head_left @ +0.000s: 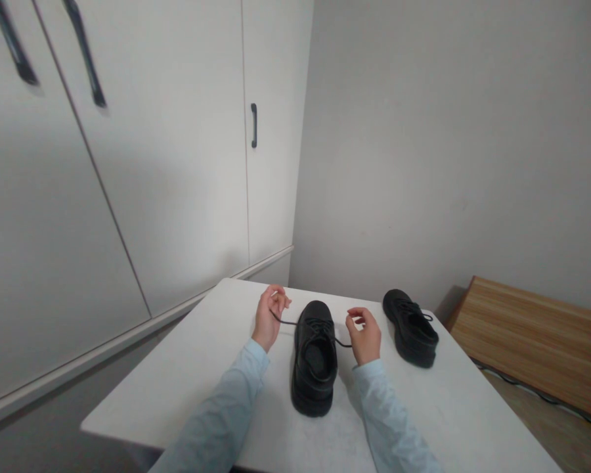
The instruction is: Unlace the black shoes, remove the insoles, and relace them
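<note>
A black lace-up shoe (315, 371) stands upright on the white table, toe pointing away from me. From its left side a black shoelace (286, 322) runs to my left hand (270, 318), whose fingers are curled around its end. On the other side, a second lace end (343, 344) reaches my right hand (365, 334), closed with thumb and fingertips drawn together. Both hands are a little off the table, one on each side of the shoe. The matching black shoe (414, 332) rests to the right, its laces lying over it.
The white table (187, 394) sits in a corner. White cabinets with dark handles (254, 125) line the left, and a grey wall (423, 164) is behind. A wood-grain board (542, 345) stands beyond the table's right edge, with a dark cable (546, 397) along its bottom.
</note>
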`<state>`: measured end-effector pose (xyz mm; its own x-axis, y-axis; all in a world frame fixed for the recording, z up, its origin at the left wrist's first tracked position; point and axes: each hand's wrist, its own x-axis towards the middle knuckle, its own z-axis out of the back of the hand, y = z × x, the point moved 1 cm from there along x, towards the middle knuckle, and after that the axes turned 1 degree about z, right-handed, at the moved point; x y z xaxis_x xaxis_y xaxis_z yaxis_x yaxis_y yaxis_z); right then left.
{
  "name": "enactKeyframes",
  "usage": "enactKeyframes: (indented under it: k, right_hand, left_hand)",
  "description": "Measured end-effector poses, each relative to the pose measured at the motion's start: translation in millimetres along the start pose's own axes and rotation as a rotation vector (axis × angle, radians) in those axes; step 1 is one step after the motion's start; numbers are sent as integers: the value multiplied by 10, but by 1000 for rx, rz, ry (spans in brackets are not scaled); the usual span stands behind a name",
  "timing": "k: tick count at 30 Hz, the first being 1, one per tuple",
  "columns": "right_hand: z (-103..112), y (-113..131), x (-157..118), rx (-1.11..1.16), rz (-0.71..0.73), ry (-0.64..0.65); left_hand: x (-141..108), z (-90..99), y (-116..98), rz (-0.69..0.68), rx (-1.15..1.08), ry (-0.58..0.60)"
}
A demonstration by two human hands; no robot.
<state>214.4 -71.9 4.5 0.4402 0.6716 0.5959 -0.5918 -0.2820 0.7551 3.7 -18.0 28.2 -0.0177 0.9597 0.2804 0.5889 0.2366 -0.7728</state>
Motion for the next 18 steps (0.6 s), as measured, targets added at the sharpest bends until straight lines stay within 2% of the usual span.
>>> enactKeyframes:
  k: [3, 6, 8, 13, 18]
  right_hand:
    - [14, 26, -17, -195, 107, -17]
    - [1, 37, -31, -256, 100, 21]
    - [-18, 28, -33, -221, 86, 63]
    - [-65, 9, -18, -18, 10, 168]
    - [-102, 80, -25, 219, -83, 379]
  left_hand:
    - [49, 44, -44, -43, -56, -61]
    - [91, 85, -63, -70, -81, -82]
    - [112, 117, -65, -110, -46, -93]
    - [137, 207, -89, -321, 196, -146]
    - [99, 187, -152, -367, 332, -147]
